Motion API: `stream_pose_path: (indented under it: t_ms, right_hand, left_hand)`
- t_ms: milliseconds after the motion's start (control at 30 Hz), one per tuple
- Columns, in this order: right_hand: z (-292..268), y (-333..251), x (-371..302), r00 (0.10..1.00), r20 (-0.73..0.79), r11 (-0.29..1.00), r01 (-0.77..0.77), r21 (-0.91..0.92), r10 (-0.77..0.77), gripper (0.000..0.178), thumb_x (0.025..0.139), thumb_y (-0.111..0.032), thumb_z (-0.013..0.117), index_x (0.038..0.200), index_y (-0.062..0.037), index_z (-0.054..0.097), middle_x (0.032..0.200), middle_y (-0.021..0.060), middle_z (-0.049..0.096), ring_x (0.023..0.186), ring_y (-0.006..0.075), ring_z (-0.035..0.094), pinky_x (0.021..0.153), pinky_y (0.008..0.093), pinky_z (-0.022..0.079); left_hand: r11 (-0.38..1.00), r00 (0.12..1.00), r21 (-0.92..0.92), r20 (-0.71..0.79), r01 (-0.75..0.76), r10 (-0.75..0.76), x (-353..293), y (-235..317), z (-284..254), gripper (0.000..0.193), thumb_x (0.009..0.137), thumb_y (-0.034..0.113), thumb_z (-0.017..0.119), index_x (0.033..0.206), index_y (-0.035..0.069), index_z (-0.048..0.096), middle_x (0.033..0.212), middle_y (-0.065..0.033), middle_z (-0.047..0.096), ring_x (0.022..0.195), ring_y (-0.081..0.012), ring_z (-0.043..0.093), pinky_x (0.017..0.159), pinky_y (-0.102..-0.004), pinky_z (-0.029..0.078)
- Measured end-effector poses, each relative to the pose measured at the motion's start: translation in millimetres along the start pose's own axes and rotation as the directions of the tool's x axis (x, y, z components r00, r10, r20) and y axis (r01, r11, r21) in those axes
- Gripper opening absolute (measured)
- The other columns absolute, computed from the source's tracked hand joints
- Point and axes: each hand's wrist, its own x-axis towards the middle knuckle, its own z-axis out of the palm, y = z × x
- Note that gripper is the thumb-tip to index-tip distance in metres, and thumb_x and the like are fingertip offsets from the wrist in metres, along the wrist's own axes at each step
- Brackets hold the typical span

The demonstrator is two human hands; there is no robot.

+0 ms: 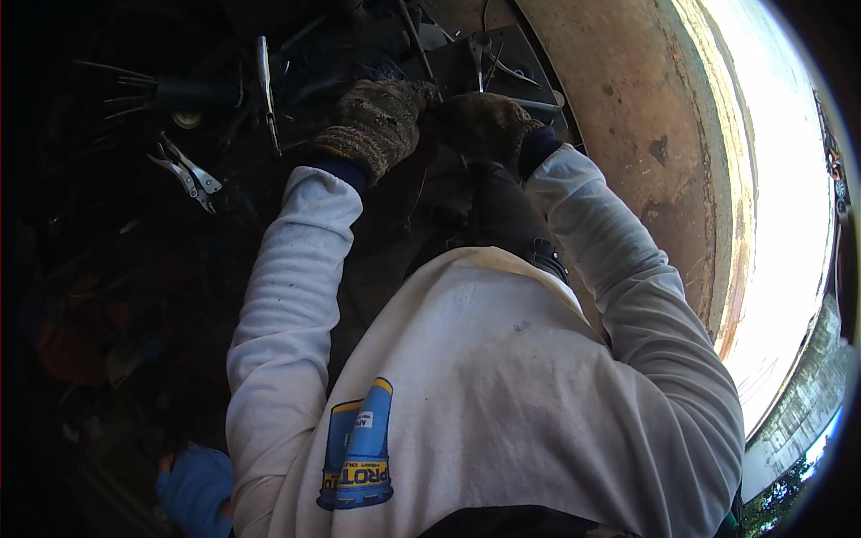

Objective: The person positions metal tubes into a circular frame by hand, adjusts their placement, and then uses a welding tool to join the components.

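My left hand (377, 125), in a dirty brown knitted glove, is closed at the upper middle. Close to its right my right hand (484, 124), in a similar glove, is also curled closed. A thin dark rod (415, 40) slants down to the gap between them; I cannot tell which hand, if either, grips it. Whatever the fingers hold is hidden by the gloves and shadow. Just beyond my right hand, a slim metal tool (478, 67) and other hand tools lie on a dark flat plate (511, 67).
Left of my hands lie silver locking pliers (190, 177) and a long silver-handled tool (265, 81). A dark cylinder with thin rods (184, 92) is farther left. Brown ground (646, 125) stretches right into bright light. Someone in blue (197, 489) is at lower left.
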Motion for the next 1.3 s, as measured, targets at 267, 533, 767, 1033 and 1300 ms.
stream_pose_path:
  t_ms: [267,533,767,1033,1300]
  right_hand:
    - [-48.3,-26.6,33.5,0.876,0.438,0.708,0.44,-0.553,-0.202,0.019,0.098,-0.018,0.057,0.108,-0.0101,0.071,0.1,0.0062,0.071,0.092,0.0232,0.073,0.079,0.0351,0.061]
    - [-59.4,19.5,89.8,0.471,0.771,0.63,0.768,-0.118,-0.428,0.027,0.096,-0.02,0.06,0.12,-0.0117,0.068,0.109,0.012,0.072,0.1,0.0278,0.071,0.086,0.0382,0.059]
    - [-53.0,22.7,127.8,0.295,0.811,0.654,0.744,0.137,-0.505,0.027,0.092,-0.021,0.065,0.117,-0.012,0.07,0.111,0.0083,0.071,0.104,0.0267,0.07,0.087,0.0388,0.058]
    - [-48.3,39.4,125.2,0.31,0.819,0.788,0.563,0.251,-0.483,0.026,0.092,-0.01,0.063,0.116,-0.0064,0.072,0.114,0.013,0.072,0.107,0.0286,0.07,0.094,0.0375,0.057]
    - [-77.9,-13.2,161.6,0.318,0.915,0.724,0.689,-0.044,-0.247,0.03,0.09,-0.025,0.068,0.118,-0.0153,0.072,0.106,0.0173,0.073,0.099,0.0318,0.071,0.09,0.0391,0.057]
  left_hand:
    - [0.974,0.847,-0.1,-0.481,0.201,-0.224,-49.8,52.2,-20.0,0.039,0.097,0.033,0.058,0.128,0.011,0.063,0.124,-0.0129,0.064,0.118,-0.033,0.058,0.104,-0.0553,0.046]
    - [0.789,0.735,-0.441,-0.34,0.427,-0.587,-95.9,94.2,-8.4,0.035,0.095,0.03,0.066,0.121,0.007,0.066,0.125,-0.0144,0.063,0.12,-0.036,0.057,0.1,-0.0493,0.05]
    - [0.694,0.631,-0.378,-0.294,0.613,-0.718,-37.7,104.6,-9.4,0.041,0.095,0.035,0.067,0.126,0.007,0.063,0.13,-0.0153,0.061,0.123,-0.0366,0.056,0.101,-0.0489,0.049]
    - [0.654,0.583,-0.394,-0.297,0.646,-0.756,-12.9,107.4,-9.7,0.049,0.093,0.039,0.069,0.129,0.006,0.06,0.132,-0.0155,0.059,0.124,-0.0363,0.056,0.102,-0.0482,0.049]
    - [0.634,0.552,-0.402,-0.311,0.661,-0.773,-4.1,113.2,-7.2,0.058,0.091,0.043,0.071,0.133,0.006,0.057,0.134,-0.0157,0.057,0.124,-0.036,0.055,0.102,-0.0475,0.049]
